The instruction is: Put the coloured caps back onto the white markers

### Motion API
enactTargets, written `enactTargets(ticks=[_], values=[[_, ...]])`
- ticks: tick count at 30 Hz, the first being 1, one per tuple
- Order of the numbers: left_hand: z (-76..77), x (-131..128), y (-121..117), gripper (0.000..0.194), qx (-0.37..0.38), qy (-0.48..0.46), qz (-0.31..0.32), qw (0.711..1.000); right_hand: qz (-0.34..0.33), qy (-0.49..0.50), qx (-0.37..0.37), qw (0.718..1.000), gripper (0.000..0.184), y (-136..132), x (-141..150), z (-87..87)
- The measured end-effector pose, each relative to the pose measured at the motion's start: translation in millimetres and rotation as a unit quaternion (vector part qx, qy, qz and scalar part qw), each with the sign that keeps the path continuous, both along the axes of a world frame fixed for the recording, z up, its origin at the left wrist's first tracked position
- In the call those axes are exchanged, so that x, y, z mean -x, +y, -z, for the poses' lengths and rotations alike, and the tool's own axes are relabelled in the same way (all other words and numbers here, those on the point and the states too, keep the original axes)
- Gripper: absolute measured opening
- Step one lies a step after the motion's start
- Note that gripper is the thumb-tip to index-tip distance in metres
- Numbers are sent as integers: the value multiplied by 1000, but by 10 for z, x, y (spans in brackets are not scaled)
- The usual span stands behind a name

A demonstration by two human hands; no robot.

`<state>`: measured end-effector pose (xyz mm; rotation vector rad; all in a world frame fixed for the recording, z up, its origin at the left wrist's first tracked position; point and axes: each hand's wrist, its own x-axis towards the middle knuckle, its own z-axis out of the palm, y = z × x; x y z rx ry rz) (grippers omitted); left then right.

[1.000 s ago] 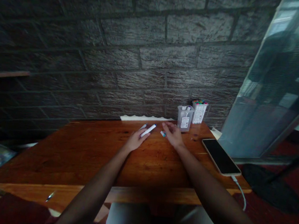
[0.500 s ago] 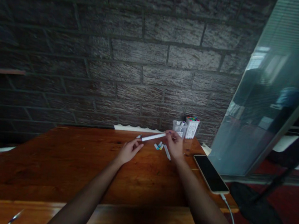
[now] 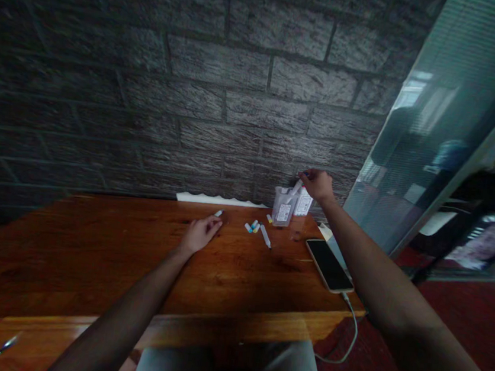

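My right hand (image 3: 318,184) is closed on a white marker (image 3: 295,187) at its upper end, which has a dark blue spot. The marker slants down into the clear plastic box (image 3: 283,204), its lower part seen through the wall. My left hand (image 3: 199,233) rests on the wooden table, fingers loosely bent with the thumb apart; I see nothing held in it. Just beyond its fingertips lies a small pale cap-like piece (image 3: 218,212). Between the hands lie several small caps (image 3: 252,226), a yellow-marked cap (image 3: 269,218) and a white marker (image 3: 265,236).
A second white box (image 3: 303,204) stands behind the clear one, partly hidden by my right hand. A phone (image 3: 330,266) with a charging cable (image 3: 353,334) lies at the table's right edge. A white wavy-edged strip (image 3: 219,201) runs along the brick wall (image 3: 246,114). A pen (image 3: 7,345) lies front left.
My right hand has moved up and right with the marker, from above the table to the clear box. My left hand has come off the marker's other end and sunk slightly left. The view has shifted.
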<state>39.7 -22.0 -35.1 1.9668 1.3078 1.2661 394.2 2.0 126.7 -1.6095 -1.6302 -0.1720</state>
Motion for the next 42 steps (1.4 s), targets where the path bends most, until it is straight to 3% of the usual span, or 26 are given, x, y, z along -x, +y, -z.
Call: enactTargets(ticks=[3,6,10,14,16,18,22,25,28,31,35,39,42], values=[[35,51,45,33,-22,112,-29,993,-15,-40,51,998,28,93,113,120],[52,67,56,38,-32,147,-37,988,-16,-57,75,995,33,-54,101,218],[47,54,47,41,-40,155,-47,986,-27,-78,94,992,35,-738,-148,485],[32,25,42,42,-35,169,-59,983,-35,-99,88,991,42,-1492,-530,1017],[27,11,40,42,-33,177,-64,982,-53,-113,95,988,45,-1678,-683,1246],[23,6,38,41,-28,185,-76,979,-68,-102,118,985,46,-1726,-754,1346],[10,37,44,38,-57,201,-126,970,-38,-46,85,995,43,-1627,-514,1175],[10,67,70,37,-98,231,-180,951,-117,-41,52,991,34,-1445,10,1001],[25,79,92,38,-92,264,-209,937,-220,-73,84,969,28,-1065,617,974],[41,83,86,37,-80,273,-200,938,-218,-70,74,971,24,-580,1004,1050],[57,93,63,40,-42,270,-236,932,-153,0,6,988,28,-229,1016,1254],[75,94,77,38,-11,290,-229,929,-148,34,18,988,32,-239,827,1511],[86,96,82,32,12,325,-212,922,-137,35,52,989,31,-276,844,1614]])
